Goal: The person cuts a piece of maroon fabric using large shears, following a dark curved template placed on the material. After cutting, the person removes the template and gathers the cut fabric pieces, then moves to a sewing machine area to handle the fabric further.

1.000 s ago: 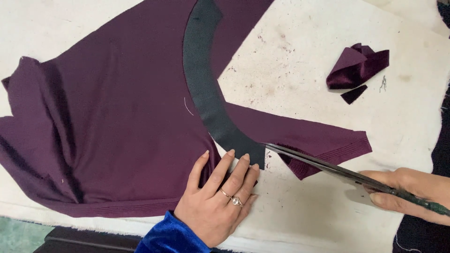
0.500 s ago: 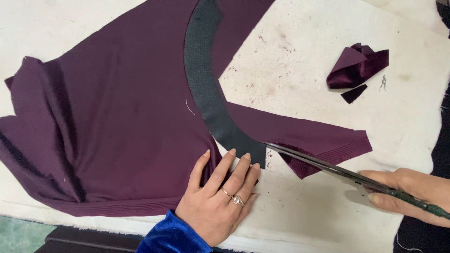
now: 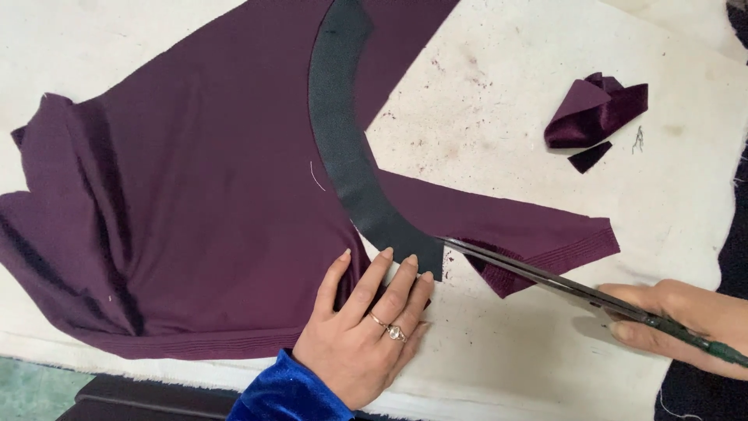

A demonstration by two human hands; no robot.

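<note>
A large piece of dark purple fabric (image 3: 195,203) lies spread on a cream-covered table (image 3: 499,93). A curved black pattern strip (image 3: 343,148) rests on it, running from the top down to its lower end near my fingers. My left hand (image 3: 362,331), with rings and a blue velvet sleeve, presses flat on the fabric by the strip's end. My right hand (image 3: 678,320) grips long scissors (image 3: 545,281); their blades reach into the fabric edge just right of the strip's end.
A small bundle of purple fabric scraps (image 3: 596,113) lies at the upper right of the table. Dark cloth shows at the right edge (image 3: 736,234). The table's front edge runs along the bottom, with a dark bench below.
The view has shifted very slightly. Both hands and the scissors stay in nearly the same place.
</note>
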